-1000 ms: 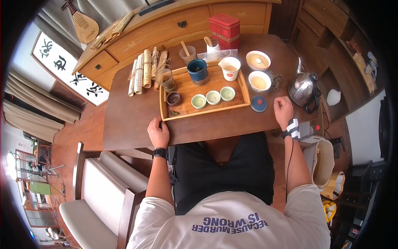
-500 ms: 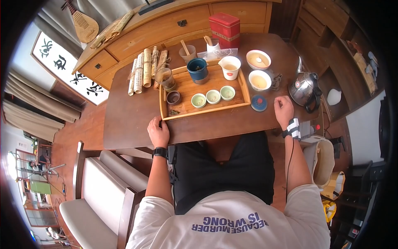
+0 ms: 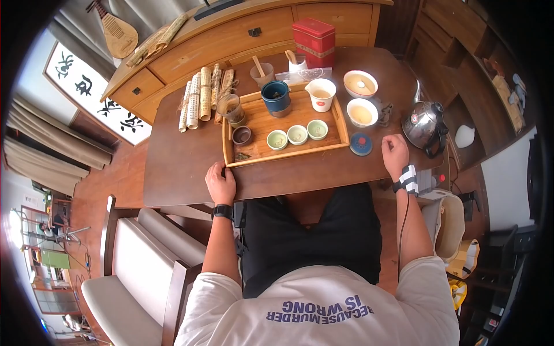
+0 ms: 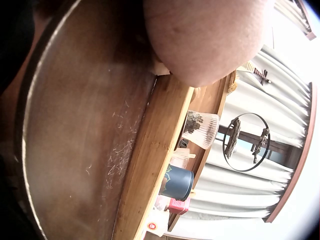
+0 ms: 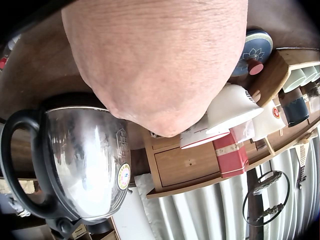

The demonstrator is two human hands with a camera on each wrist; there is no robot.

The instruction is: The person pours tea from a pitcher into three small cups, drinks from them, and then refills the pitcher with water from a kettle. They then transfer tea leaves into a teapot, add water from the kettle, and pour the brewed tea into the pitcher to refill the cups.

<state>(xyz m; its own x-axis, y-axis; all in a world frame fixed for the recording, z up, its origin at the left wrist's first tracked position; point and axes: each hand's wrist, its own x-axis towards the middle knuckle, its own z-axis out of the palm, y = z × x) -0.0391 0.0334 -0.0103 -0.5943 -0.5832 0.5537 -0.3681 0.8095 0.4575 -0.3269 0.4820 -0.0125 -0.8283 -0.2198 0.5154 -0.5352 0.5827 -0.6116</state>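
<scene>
My left hand (image 3: pixel 221 183) rests on the table's front edge, right at the near left corner of the wooden tray (image 3: pixel 288 156). On the right, my right hand (image 3: pixel 395 153) lies on the tabletop with loosely curled fingers, between a blue lid (image 3: pixel 360 144) and a steel kettle (image 3: pixel 420 122). Neither hand holds anything. The tray carries three pale green cups (image 3: pixel 297 135), a blue tea pot (image 3: pixel 276 104), a white pitcher (image 3: pixel 320 102), a ribbed glass (image 4: pixel 204 131) and a small dark cup (image 3: pixel 242 135). In both wrist views the back of the hand hides its fingers.
Two white bowls (image 3: pixel 362 113) of pale liquid stand right of the tray. Rolled paper scrolls (image 3: pixel 205 95) lie at the back left, and a red tin (image 3: pixel 314 43) stands at the back. A chair (image 3: pixel 135 262) is at the left, and a bag (image 3: pixel 447 222) at the right.
</scene>
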